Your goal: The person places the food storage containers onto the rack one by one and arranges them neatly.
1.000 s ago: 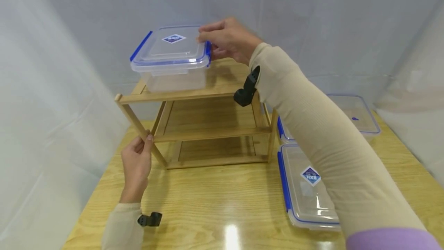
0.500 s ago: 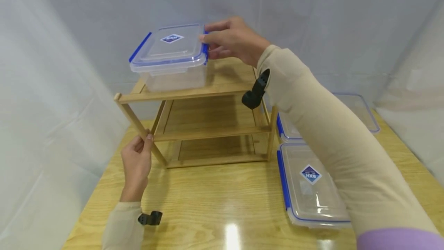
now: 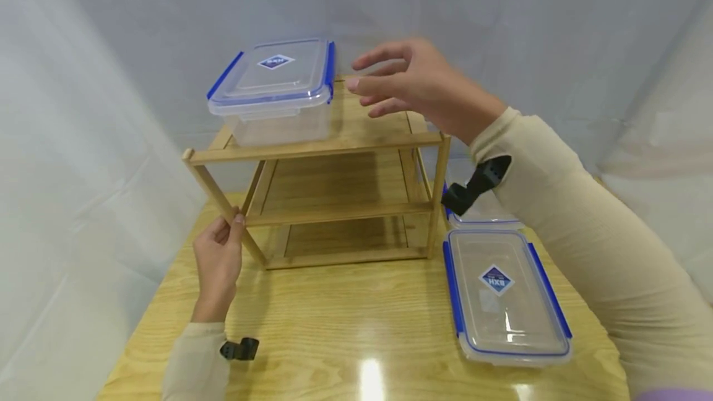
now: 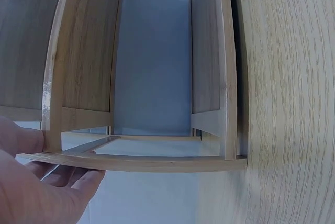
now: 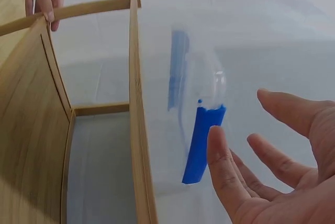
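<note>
A clear plastic food container (image 3: 281, 88) with a blue-edged lid and blue clips sits on the left part of the top shelf of a wooden three-tier rack (image 3: 373, 141). My right hand (image 3: 412, 82) is in the air to the right of it, fingers spread and holding nothing; in the right wrist view a blue clip (image 5: 201, 145) shows beyond the fingertips. My left hand (image 3: 219, 258) grips the rack's left front post at the middle shelf. In the left wrist view the thumb and fingers (image 4: 89, 179) lie on either side of that post (image 4: 141, 162).
Another lidded container (image 3: 509, 296) lies on the wooden table (image 3: 334, 327) right of the rack. Behind it is a further container (image 3: 481, 212), partly hidden by the right arm. Pale sheeting (image 3: 501, 17) hangs behind and at both sides.
My right hand has let go of the container's right side and drawn back to the right, fingers opening. The container stays on the top shelf. My left hand keeps its grip on the post.
</note>
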`<state>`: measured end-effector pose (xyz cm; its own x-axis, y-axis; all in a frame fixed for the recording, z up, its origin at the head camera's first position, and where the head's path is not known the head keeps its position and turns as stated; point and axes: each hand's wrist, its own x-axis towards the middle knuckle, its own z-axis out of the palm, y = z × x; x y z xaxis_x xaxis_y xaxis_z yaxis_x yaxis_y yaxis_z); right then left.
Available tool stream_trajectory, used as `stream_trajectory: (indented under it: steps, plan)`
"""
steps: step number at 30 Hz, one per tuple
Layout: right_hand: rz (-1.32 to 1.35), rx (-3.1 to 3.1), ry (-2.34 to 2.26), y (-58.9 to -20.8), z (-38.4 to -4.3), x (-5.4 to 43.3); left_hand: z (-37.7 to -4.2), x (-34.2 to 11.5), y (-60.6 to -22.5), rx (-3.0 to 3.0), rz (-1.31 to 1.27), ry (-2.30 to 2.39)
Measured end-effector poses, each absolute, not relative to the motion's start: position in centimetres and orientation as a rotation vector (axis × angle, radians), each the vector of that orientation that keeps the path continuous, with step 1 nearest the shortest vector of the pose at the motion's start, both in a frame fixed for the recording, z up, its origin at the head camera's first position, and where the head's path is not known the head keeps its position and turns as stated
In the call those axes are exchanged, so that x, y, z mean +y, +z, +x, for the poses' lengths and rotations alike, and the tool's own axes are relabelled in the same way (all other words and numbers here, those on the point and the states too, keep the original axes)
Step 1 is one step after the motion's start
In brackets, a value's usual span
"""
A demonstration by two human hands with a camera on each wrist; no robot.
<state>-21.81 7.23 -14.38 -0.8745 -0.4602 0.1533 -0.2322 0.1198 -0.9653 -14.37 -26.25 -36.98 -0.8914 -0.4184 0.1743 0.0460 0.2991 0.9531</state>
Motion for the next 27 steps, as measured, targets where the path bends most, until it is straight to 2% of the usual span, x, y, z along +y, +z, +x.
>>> stream_trajectory:
  steps: [7, 15, 27]
  plan:
    - [-0.788, 2.316, -1.792, -15.4, -18.4, 10.7, -14.6, -26.2, -37.0, -2.182, 0.323, -1.609]
    - [-0.722, 2.409, -1.754, -17.4, -14.8, 15.7, -14.8, -26.3, -37.0, -2.174, 0.320, -1.621]
    - [-0.524, 2.621, -1.568, -23.2, -12.7, 23.4, -14.7, -26.8, -36.9, -2.170, 0.350, -1.617]
